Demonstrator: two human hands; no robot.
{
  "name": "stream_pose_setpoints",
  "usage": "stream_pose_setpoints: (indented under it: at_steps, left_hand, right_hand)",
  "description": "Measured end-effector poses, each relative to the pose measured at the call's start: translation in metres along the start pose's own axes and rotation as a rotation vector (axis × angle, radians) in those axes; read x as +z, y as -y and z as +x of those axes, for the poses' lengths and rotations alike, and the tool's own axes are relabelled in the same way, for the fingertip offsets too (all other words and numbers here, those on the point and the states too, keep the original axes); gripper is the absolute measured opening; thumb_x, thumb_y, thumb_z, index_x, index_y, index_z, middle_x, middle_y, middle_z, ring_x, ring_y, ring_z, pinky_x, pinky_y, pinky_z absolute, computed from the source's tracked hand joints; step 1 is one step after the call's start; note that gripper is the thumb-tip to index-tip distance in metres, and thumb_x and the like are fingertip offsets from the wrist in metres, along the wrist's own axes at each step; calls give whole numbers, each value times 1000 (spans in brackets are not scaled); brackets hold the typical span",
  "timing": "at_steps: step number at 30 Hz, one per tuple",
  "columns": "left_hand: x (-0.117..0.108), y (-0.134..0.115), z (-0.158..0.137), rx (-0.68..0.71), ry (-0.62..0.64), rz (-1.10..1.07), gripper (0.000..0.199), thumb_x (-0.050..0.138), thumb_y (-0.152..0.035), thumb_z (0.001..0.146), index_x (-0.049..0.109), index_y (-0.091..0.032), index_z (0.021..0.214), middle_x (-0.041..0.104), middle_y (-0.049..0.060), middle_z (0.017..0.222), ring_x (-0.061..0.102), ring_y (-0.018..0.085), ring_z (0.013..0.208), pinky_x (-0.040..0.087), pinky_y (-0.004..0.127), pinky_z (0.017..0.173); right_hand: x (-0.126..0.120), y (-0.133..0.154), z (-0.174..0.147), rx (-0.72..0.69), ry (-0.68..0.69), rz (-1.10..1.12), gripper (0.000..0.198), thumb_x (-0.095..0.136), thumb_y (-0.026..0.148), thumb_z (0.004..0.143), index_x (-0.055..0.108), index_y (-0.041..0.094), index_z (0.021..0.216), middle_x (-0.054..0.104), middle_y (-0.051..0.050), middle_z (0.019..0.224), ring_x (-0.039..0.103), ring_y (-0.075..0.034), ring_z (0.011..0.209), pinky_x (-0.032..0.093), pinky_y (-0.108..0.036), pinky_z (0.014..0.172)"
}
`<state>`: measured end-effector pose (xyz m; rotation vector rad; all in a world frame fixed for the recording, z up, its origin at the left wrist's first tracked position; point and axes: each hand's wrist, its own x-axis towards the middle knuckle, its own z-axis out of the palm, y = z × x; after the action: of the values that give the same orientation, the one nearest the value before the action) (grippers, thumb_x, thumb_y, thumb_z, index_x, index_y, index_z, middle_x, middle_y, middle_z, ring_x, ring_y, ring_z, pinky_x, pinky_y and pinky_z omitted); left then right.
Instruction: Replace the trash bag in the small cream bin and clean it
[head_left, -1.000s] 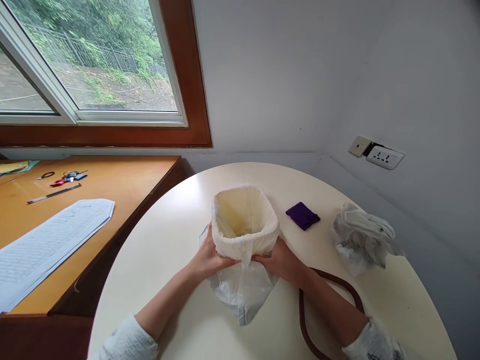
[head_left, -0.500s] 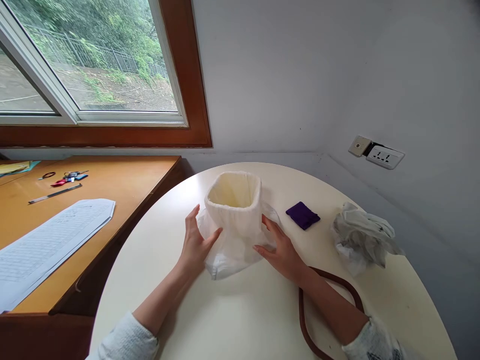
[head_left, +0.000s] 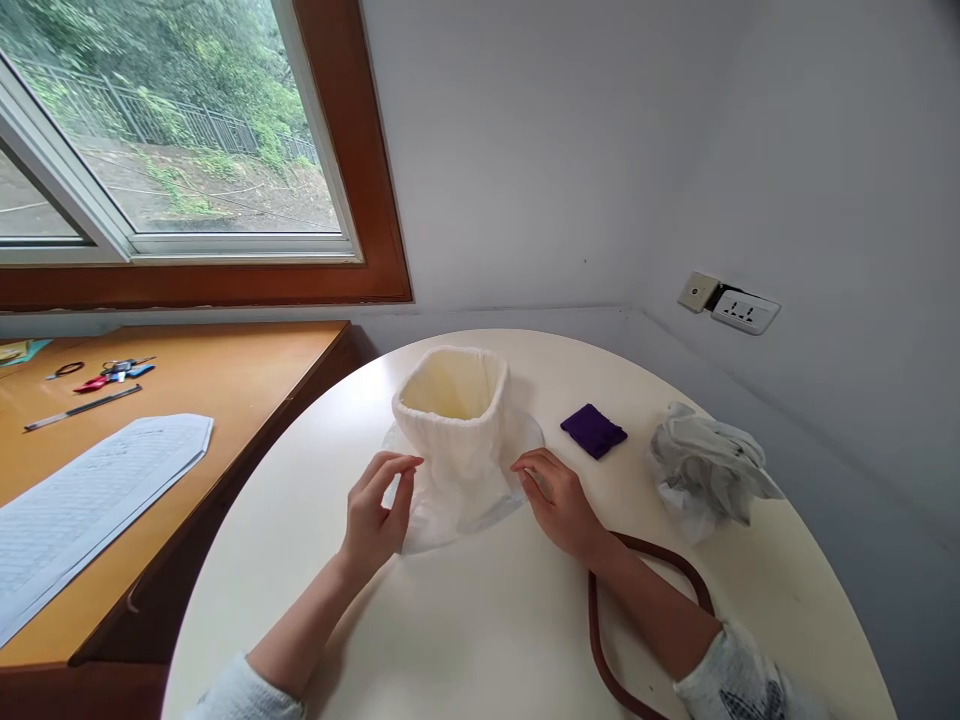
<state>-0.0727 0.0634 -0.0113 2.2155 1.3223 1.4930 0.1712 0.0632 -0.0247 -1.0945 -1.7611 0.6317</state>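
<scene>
A squarish bin with a pale yellow inside (head_left: 457, 385) stands on the round table. A thin white plastic bag (head_left: 457, 490) covers it, folded over the rim and spreading loosely round its foot. On the bag's left side, my left hand (head_left: 377, 512) pinches the film between thumb and forefinger. My right hand (head_left: 559, 505) is at the right side, its thumb and fingertips brought together at the bag. Just how much film lies between the fingertips is hard to see.
Right of the bin lie a folded purple cloth (head_left: 593, 431) and a crumpled greyish plastic bag (head_left: 709, 465). A brown strap loop (head_left: 600, 650) passes under my right forearm. The wooden desk (head_left: 247, 385) at left holds papers (head_left: 112, 500), a pen (head_left: 82, 408) and keys (head_left: 116, 372).
Both hands have gone from spread fingers around the bin to pinches low at its sides. The bag's skirt lies flatter. The view has shifted slightly right.
</scene>
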Motion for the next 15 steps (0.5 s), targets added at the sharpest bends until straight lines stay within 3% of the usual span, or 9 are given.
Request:
stream_pose_setpoints:
  at_steps: [4, 8, 15]
  left_hand:
    - [8, -17, -7, 101, 174, -76, 19, 41, -10, 85, 55, -18, 96, 55, 4, 77, 54, 14, 70, 44, 27, 62]
    - [21, -33, -16, 160, 385, -66, 20, 40, -8, 84, 54, -18, 94, 57, 6, 81, 54, 16, 76, 45, 28, 66]
    - [29, -41, -17, 67, 667, 4, 20, 36, -17, 87, 55, -20, 88, 56, 9, 92, 56, 17, 78, 49, 26, 63]
  right_hand:
    - [-1, -1, 0, 9, 1, 11, 19, 41, 21, 88, 60, 21, 91, 60, -5, 92, 56, -18, 89, 46, -33, 79]
    - [-1, -2, 2, 1, -22, 9, 19, 42, 20, 87, 61, 22, 92, 60, -5, 92, 56, -17, 89, 45, -32, 80]
    - [-1, -2, 3, -13, -51, -6, 16, 46, 20, 85, 61, 21, 89, 60, -5, 90, 57, -16, 88, 47, -31, 80]
